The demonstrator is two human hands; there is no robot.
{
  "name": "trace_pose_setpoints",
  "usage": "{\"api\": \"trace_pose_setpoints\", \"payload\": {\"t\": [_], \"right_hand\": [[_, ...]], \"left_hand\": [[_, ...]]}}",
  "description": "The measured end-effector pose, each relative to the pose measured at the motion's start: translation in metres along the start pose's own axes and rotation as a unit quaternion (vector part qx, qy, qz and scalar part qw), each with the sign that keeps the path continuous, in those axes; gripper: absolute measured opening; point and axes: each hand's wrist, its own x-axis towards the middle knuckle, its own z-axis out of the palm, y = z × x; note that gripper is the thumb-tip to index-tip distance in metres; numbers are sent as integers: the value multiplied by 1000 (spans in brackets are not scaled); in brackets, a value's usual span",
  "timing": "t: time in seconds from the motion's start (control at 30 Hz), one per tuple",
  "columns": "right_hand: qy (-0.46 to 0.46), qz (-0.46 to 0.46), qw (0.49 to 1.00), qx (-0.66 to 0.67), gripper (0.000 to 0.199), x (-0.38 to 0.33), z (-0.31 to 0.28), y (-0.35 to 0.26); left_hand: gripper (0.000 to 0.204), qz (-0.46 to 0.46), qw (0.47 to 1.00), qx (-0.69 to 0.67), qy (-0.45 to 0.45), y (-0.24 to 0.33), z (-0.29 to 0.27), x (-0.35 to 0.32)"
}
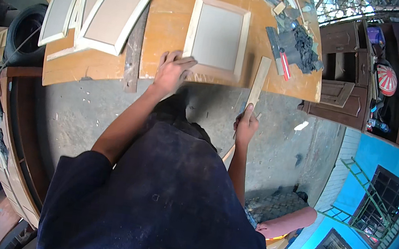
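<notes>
A pale wooden frame with a grey panel [218, 30] lies on the orange-brown worktable, close to its front edge. My left hand [172, 74] is at the frame's lower left corner, fingers bent over it and the thumb lower down, slightly blurred. In my right hand [246, 124] is a flat wooden strip [260, 79], gripped near its lower end. The strip points away from me, its far end over the table to the right of the frame. A thin light stick [228, 154] shows below the right hand; whether it is held too I cannot tell.
Several similar frames [118, 16] are piled at the table's left, beside a dark wooden bar [136, 49]. On the right lie a red cutter-like tool [284, 66] and a dark crumpled cloth [306, 50]. A brown cabinet [335, 100] stands beyond; a tyre [22, 33] is at far left.
</notes>
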Motion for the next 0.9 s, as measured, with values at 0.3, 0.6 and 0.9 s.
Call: {"api": "trace_pose_setpoints", "payload": {"t": [0.3,0.6,0.9], "right_hand": [[54,-159,965,-203,49,75,52,-2],[13,-154,948,-278,61,113,94,-43],[-5,-112,928,-356,53,125,99,-64]], "left_hand": [[50,-68,998,-15,-10,-5,-6,23],[44,-14,992,-119,-37,-29,-23,31],[58,-280,915,-291,-8,-31,-27,47]]}}
